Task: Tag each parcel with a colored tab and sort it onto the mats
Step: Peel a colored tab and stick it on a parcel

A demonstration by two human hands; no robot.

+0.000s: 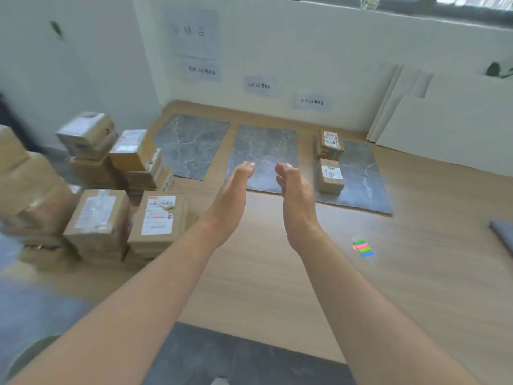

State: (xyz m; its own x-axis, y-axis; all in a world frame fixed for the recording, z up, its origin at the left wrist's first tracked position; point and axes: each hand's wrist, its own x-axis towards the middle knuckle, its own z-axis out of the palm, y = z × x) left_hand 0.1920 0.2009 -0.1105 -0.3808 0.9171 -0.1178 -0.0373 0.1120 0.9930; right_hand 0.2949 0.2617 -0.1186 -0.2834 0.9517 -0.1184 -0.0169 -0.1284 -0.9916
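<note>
both our bare forearms reach forward from the bottom edge, side by side, well apart at the elbows and closer at the wrists. our left hand [231,191] and right hand [295,190] face each other palm to palm with a gap between them. fingers loosely curled, thumbs up top, both hands empty, touching nothing.

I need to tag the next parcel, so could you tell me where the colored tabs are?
The colored tabs lie on the wooden floor, right of the right hand and nearer than the right mat.
</note>
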